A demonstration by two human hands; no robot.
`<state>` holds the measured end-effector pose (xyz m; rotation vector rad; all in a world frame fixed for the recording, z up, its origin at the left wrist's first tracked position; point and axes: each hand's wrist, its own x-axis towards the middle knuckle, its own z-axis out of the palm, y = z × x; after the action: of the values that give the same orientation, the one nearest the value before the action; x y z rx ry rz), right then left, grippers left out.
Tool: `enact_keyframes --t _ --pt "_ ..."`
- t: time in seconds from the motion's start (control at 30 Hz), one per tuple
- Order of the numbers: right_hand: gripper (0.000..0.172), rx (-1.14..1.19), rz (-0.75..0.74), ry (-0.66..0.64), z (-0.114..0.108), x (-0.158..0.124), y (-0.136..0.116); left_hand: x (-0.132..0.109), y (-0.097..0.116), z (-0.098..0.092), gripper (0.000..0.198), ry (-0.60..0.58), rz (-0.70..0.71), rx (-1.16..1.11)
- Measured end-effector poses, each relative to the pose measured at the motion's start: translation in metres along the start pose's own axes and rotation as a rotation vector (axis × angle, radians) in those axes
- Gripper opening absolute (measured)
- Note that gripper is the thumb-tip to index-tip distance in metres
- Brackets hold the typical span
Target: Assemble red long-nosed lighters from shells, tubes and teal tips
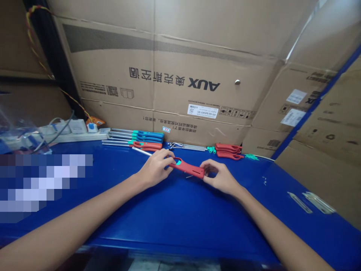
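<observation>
Between my two hands, above the blue tabletop, I hold a red long-nosed lighter (pixel 189 168) with a green trigger in its loop and a slot near its right end. My left hand (pixel 158 166) pinches it by the trigger end, where a metal tube sticks out to the left beyond my fingers. The fingers of my right hand (pixel 220 175) are closed on the butt end. A thin pale sliver (pixel 188 176) shows just under the handle; whether it lies on the table or belongs to the lighter I cannot tell.
Finished-looking lighters (pixel 149 136) are stacked at the back left. Metal tubes (pixel 194 147), red handles (pixel 228 147) and green pieces (pixel 251 157) lie along the cardboard wall (pixel 175 49). Clear flat pieces (pixel 318 203) rest at right. A power strip (pixel 70 134) stands back left.
</observation>
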<state>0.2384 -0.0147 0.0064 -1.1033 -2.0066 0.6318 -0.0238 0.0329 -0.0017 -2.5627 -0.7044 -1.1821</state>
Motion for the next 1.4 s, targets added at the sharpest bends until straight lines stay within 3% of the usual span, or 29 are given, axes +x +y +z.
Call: enact_keyframes --t 0.13,0.3,0.57,0.87,1.07,1.2,1.4 --pt "0.018 -0.051 -0.074 0.065 0.002 -0.001 -0.005 0.000 -0.001 0.001 0.013 0.079 0.024 0.012" --pt "0.017 -0.108 -0.126 0.086 0.003 -0.001 -0.007 0.000 0.001 0.001 0.014 0.092 0.028 0.043" --pt "0.018 -0.151 -0.100 0.015 0.002 -0.002 -0.009 0.000 0.001 0.002 0.013 0.008 0.026 -0.018" --pt "0.019 -0.265 -0.104 0.079 0.003 -0.001 -0.012 0.000 0.003 0.001 0.016 -0.102 -0.002 0.038" --pt "0.019 -0.212 -0.082 0.085 0.004 0.002 -0.002 0.003 0.004 -0.001 0.015 -0.133 -0.046 0.044" --pt "0.038 -0.210 -0.045 0.113 0.000 0.004 0.010 0.005 -0.007 -0.006 0.014 -0.081 -0.051 0.129" --pt "0.028 -0.251 -0.013 0.179 -0.007 0.004 0.016 0.000 -0.049 -0.018 0.016 0.024 -0.117 0.234"
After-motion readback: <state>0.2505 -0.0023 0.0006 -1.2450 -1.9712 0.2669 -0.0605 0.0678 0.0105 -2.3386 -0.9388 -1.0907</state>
